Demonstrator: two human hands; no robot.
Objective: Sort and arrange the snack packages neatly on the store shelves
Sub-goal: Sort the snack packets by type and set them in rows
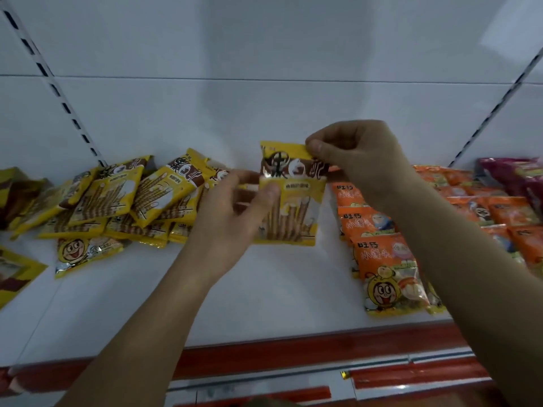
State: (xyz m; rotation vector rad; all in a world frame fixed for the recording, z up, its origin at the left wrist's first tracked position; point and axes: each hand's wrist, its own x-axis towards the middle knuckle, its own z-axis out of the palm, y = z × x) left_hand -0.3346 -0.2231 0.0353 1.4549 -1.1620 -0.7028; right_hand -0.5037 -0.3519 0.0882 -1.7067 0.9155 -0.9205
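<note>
**Yellow snack pack held upright between two piles, about to be placed**

Both hands hold one glossy yellow foil snack packet printed with brown wafer sticks (289, 198), upright, over the bare middle of the white metal shelf (264, 289). The left hand (232, 207) grips the packet's left edge, thumb on the printed front and fingers curled behind. The right hand (355, 154) pinches the top right corner between thumb and forefinger, the other fingers curled in. Whether the packet's bottom edge touches the shelf cannot be told; it looks just above or resting on it.

To the left lies a loose heap of matching yellow wafer-stick packets (123, 198), overlapping at odd angles, with one yellow packet showing a cartoon face (85, 254) lying flat in front of them. To the right, orange foil packets (390, 268) run in overlapping rows toward the back, and pink-purple bags (517, 177) sit at the far right edge.

The step in hand appears to be starting a tidy row of the yellow packets in the gap beside the orange rows. The next move likely calls for setting this packet down squarely, face forward, close to the orange rows without disturbing them, then fetching more from the heap.
</note>
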